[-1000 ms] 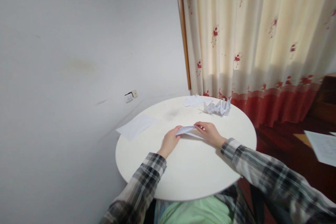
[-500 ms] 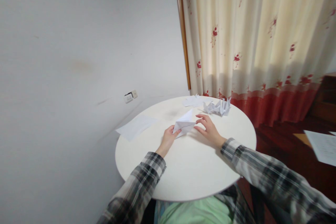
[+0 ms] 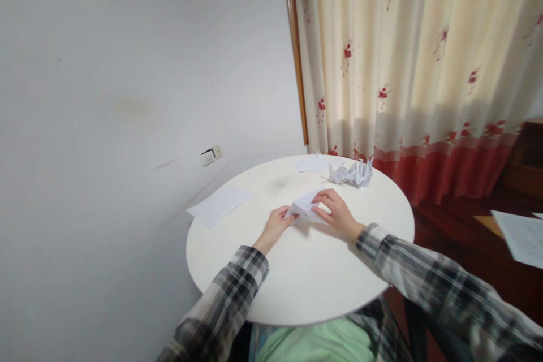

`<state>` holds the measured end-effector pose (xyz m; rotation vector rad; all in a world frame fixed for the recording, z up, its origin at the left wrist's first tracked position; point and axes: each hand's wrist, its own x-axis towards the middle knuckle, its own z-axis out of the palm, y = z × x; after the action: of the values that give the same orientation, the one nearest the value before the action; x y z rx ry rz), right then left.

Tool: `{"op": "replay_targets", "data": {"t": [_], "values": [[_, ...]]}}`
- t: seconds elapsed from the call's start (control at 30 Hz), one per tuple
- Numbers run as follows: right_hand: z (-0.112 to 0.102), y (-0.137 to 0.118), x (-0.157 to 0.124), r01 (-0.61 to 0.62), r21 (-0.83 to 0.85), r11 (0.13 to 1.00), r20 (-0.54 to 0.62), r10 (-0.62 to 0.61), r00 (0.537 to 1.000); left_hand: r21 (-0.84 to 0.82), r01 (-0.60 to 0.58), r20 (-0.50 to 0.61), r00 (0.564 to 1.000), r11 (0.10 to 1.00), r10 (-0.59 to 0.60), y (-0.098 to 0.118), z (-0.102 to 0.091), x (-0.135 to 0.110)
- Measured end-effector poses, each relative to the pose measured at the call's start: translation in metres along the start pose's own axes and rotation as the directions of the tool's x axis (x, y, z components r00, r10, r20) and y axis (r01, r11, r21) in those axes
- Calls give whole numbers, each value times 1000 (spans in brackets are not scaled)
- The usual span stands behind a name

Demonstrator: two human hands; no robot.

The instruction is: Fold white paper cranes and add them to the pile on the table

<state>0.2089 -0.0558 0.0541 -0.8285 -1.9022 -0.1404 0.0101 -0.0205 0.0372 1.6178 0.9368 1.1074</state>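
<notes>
A partly folded sheet of white paper [image 3: 304, 203] is between my hands, just over the round white table [image 3: 297, 283]. My left hand [image 3: 276, 226] pinches its left corner, thumb on top and fingers underneath. On the other side, my right hand [image 3: 335, 212] has its thumb and curled fingers on the right part of the paper and covers that edge. The paper's flaps are flatter than a raised fold, but the exact creases are too blurred to make out.
Several folded white paper figures [image 3: 354, 174] stand at the table's back right. Beside them lie paper pieces [image 3: 311, 164]. A flat white sheet [image 3: 220, 205] overhangs the table's left edge. The wall [image 3: 127, 181] is close on the left; a curtain [image 3: 416, 96] hangs behind.
My right hand has moved left onto the paper and closed on it. The paper's upright point has come down, and the paper has shifted slightly right. My left hand keeps its pinch.
</notes>
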Motion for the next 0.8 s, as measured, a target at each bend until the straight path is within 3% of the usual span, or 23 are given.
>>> {"op": "replay_targets", "data": {"t": [0.13,0.27,0.5,0.63,0.8], "values": [[2,3,0,-19,29,999,83,16,996,156,-76,8,997,985,76,-1,-2,-1],[6,9,-2,-63,15,998,91,62,994,325,-184,-115,966,928,232,3,-4,-2],[7,16,-3,-243,22,970,-26,243,970,520,-243,-405,774,819,487,10,-9,-2],[6,19,-2,-309,54,949,-44,312,949,635,-281,-366,710,719,601,18,-7,-6],[8,21,-2,-356,44,933,-34,358,933,701,-382,-204,703,603,682,26,-1,-13]]}}
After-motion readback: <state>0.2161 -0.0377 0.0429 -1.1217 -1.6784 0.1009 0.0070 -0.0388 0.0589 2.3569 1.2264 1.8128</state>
